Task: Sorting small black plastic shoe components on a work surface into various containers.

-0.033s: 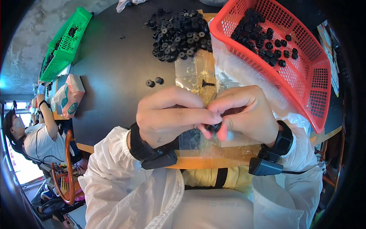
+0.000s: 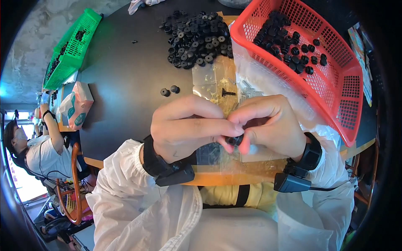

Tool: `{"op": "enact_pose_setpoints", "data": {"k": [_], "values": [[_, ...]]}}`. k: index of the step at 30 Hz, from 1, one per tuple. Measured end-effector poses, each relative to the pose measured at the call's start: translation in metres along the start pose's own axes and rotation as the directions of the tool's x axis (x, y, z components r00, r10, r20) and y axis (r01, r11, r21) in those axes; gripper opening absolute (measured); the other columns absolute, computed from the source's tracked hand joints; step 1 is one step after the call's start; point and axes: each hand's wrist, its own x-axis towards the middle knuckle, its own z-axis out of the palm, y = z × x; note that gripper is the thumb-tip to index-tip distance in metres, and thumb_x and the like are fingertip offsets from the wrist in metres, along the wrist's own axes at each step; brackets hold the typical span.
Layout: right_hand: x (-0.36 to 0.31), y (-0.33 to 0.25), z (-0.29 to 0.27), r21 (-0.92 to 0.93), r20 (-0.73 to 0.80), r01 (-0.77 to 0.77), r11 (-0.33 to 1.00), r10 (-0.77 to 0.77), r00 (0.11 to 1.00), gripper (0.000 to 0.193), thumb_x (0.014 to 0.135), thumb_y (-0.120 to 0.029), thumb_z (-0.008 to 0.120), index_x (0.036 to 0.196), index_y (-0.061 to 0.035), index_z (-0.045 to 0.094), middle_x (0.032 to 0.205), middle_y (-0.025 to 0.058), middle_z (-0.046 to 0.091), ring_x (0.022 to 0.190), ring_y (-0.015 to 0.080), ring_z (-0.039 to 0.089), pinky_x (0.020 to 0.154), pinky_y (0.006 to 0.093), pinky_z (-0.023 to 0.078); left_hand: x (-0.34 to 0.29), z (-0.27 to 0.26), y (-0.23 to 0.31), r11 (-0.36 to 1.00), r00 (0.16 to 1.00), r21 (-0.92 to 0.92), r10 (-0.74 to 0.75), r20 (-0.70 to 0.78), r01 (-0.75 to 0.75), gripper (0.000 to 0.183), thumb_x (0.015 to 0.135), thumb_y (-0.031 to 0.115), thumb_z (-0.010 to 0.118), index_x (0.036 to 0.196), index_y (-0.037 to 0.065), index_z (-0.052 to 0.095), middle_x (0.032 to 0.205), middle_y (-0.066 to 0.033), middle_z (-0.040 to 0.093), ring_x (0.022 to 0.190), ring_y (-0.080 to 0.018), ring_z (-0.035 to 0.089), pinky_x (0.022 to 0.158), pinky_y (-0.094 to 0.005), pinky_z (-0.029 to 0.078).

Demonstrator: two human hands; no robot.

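Observation:
Between both hands, just above the near part of the table, is a small round black plastic knob (image 2: 233, 140), mostly covered by fingers. My left hand (image 2: 188, 127) is closed on it, index finger stretched across toward the right thumb. From the other side, my right hand (image 2: 268, 123) pinches it with bent fingers. Just beyond the hands lies a black T-shaped plastic piece (image 2: 228, 92), beside some small clear rods (image 2: 250, 90). To its left are two loose black caps (image 2: 165, 92). Further back is a heap of black round caps with centre holes (image 2: 199, 39).
A red plastic basket (image 2: 361, 98) with several black knobs stands at the right on clear plastic bags (image 2: 289, 100). At the left are a tissue pack (image 2: 77, 104) and a green basket (image 2: 69, 69). Another person (image 2: 50, 154) sits at the far left.

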Motion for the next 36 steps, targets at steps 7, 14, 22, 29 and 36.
{"op": "enact_pose_setpoints", "data": {"k": [7, 14, 22, 29, 36], "values": [[0.002, -0.001, -0.003, 0.037, 0.044, -0.027, 0.999, 0.026, 0.999, 0.028, 0.079, 0.008, 0.069, 0.107, 0.0057, 0.066, 0.099, 0.0106, 0.069, 0.089, 0.0137, 0.065, 0.082, 0.028, 0.052, 0.002, -0.009, -0.003, 0.997, 0.995, -0.037, -0.072, 0.071, 0.075, 0.017, 0.069, 0.005, 0.08, 0.085, 0.004, 0.073, 0.08, -0.0054, 0.06, 0.063, -0.0142, 0.06, 0.055, -0.0226, 0.046], [-0.002, 0.002, -0.003, -0.066, -0.029, 0.007, 0.998, -0.009, 1.0, 0.026, 0.086, 0.001, 0.066, 0.111, 0.0028, 0.064, 0.097, 0.0071, 0.067, 0.088, 0.0117, 0.063, 0.082, 0.0274, 0.052, 0.006, -0.014, -0.004, 0.996, 0.988, 0.079, -0.044, 0.146, 0.033, 0.027, 0.067, 0.011, 0.083, 0.091, 0.007, 0.072, 0.085, -0.003, 0.058, 0.067, -0.0146, 0.06, 0.058, -0.0247, 0.046], [0.001, 0.006, -0.002, -0.73, 0.063, 0.215, 0.649, -0.249, 0.966, 0.015, 0.094, -0.014, 0.054, 0.092, 0.0004, 0.056, 0.08, 0.0122, 0.052, 0.072, 0.0276, 0.055, 0.066, 0.0366, 0.045, 0.004, -0.011, -0.01, 0.987, 0.993, 0.159, 0.015, 0.113, -0.033, 0.037, 0.062, 0.017, 0.087, 0.092, 0.003, 0.069, 0.081, -0.0066, 0.067, 0.069, -0.0178, 0.066, 0.06, -0.025, 0.051], [-0.001, 0.003, 0.001, -0.671, 0.091, 0.265, 0.693, -0.277, 0.956, 0.017, 0.096, -0.014, 0.047, 0.09, 0.0018, 0.05, 0.08, 0.0147, 0.044, 0.072, 0.0328, 0.046, 0.066, 0.04, 0.04, 0.001, -0.009, 0.0, 0.979, 0.975, -0.041, -0.192, 0.111, 0.198, 0.037, 0.063, 0.015, 0.089, 0.091, 0.001, 0.068, 0.079, -0.0103, 0.07, 0.066, -0.0173, 0.067, 0.059, -0.0261, 0.051], [-0.002, 0.001, 0.001, -0.57, 0.076, 0.222, 0.791, -0.219, 0.973, 0.017, 0.098, -0.013, 0.043, 0.094, 0.0025, 0.049, 0.082, 0.0131, 0.041, 0.075, 0.0295, 0.043, 0.07, 0.0364, 0.039, -0.001, -0.007, 0.004, 0.928, 0.939, -0.154, -0.328, 0.098, 0.34, 0.036, 0.066, 0.009, 0.087, 0.093, -0.001, 0.066, 0.086, -0.0127, 0.07, 0.07, -0.0144, 0.065, 0.059, -0.0237, 0.049]]}}
